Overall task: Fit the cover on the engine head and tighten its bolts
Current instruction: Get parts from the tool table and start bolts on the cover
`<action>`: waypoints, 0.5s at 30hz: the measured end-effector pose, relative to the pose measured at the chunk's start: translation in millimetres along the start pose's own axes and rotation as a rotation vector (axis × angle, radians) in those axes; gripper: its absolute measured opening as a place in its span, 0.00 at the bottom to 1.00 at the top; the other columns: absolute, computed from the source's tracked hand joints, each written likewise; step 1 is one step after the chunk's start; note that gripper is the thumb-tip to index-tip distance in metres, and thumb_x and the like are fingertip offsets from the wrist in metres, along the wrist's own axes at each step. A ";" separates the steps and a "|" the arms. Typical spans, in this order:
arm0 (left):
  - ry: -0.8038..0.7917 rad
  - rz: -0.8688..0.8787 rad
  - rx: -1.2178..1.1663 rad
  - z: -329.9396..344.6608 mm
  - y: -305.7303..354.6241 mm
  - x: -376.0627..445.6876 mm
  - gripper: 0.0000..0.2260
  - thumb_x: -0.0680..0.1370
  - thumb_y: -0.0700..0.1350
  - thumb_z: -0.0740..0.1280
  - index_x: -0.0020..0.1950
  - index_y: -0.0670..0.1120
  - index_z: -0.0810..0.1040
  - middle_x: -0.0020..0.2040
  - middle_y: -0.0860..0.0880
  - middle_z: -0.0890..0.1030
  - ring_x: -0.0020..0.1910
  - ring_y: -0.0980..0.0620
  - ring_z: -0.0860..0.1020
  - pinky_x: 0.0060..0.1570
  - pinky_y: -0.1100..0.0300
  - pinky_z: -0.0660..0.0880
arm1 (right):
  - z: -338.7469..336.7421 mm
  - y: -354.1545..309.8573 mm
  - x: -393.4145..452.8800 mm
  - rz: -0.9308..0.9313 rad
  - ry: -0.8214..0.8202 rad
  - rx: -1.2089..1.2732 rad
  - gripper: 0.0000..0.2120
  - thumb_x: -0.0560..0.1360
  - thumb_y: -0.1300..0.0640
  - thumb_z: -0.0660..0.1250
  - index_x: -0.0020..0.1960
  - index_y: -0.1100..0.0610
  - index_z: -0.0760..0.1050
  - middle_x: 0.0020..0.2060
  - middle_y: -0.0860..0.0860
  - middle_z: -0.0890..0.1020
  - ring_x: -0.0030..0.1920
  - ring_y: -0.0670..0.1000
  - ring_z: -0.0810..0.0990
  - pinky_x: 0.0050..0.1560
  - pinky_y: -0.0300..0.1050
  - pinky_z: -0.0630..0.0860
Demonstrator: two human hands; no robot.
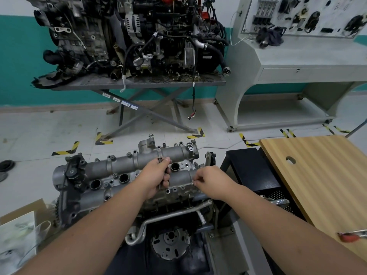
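Observation:
The grey aluminium cover [127, 165] lies on top of the engine head [174, 197] on a stand in front of me, with open round plug holes along its middle. My left hand [156, 176] grips several long bolts [160, 160] in its fist above the cover's middle. My right hand [208, 182] pinches a small bolt [193, 183] with thumb and fingertips at the cover's right near edge. One bolt [151, 135] stands up at the cover's far end.
A wooden board [317, 175] lies to the right with a red-handled tool [351, 236] on it. A black frame [250, 169] stands beside the engine. Another engine [129, 36] sits on a scissor table behind, next to a white training bench [297, 72]. A cardboard box [21, 225] is at the left.

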State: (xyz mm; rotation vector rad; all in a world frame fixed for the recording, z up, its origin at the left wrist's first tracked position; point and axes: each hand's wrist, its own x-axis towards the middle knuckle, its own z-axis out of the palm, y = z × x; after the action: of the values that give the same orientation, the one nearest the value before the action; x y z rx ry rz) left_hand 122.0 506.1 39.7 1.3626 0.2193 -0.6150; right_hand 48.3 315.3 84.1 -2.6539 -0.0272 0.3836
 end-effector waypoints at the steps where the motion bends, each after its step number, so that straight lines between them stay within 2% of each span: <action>1: -0.001 -0.001 0.005 0.0 -0.3 -0.2 0.07 0.85 0.48 0.60 0.54 0.45 0.74 0.34 0.49 0.72 0.24 0.56 0.66 0.21 0.63 0.64 | -1.7 -0.8 -0.1 -0.007 -0.016 -0.018 0.08 0.79 0.57 0.64 0.45 0.55 0.81 0.34 0.45 0.77 0.35 0.46 0.75 0.35 0.40 0.69; 5: 0.008 0.012 0.012 0.8 -1.2 -1.4 0.07 0.84 0.48 0.61 0.54 0.45 0.74 0.34 0.50 0.72 0.24 0.56 0.66 0.21 0.63 0.64 | -8.3 -8.5 2.4 -0.032 -0.055 -0.161 0.09 0.79 0.56 0.63 0.42 0.54 0.78 0.38 0.51 0.80 0.40 0.54 0.79 0.42 0.49 0.79; 11: 0.020 0.019 0.013 0.2 -0.7 -2.9 0.07 0.84 0.48 0.61 0.53 0.45 0.74 0.33 0.50 0.72 0.24 0.56 0.66 0.21 0.62 0.65 | -7.1 -13.2 5.0 -0.014 -0.069 -0.214 0.09 0.79 0.55 0.62 0.41 0.49 0.75 0.43 0.54 0.80 0.43 0.57 0.80 0.46 0.51 0.80; 13: 0.021 0.019 0.009 1.0 0.2 -5.5 0.07 0.84 0.48 0.61 0.52 0.45 0.74 0.33 0.50 0.72 0.24 0.56 0.66 0.21 0.62 0.64 | -9.0 -13.0 7.3 -0.008 -0.094 -0.232 0.09 0.79 0.55 0.63 0.40 0.51 0.76 0.43 0.54 0.81 0.43 0.56 0.80 0.45 0.50 0.80; 15: 0.011 0.006 -0.007 0.9 2.5 -8.8 0.07 0.85 0.47 0.61 0.53 0.45 0.74 0.34 0.49 0.73 0.24 0.56 0.66 0.21 0.62 0.64 | -13.8 -12.9 9.9 -0.006 -0.120 -0.232 0.12 0.79 0.54 0.63 0.37 0.53 0.76 0.37 0.51 0.79 0.38 0.53 0.78 0.37 0.45 0.75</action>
State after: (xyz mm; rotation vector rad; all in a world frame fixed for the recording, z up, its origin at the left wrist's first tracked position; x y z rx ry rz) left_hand 115.9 508.0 46.3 1.3600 0.2259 -0.6019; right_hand 62.1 321.7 99.0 -2.8539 -0.1249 0.5689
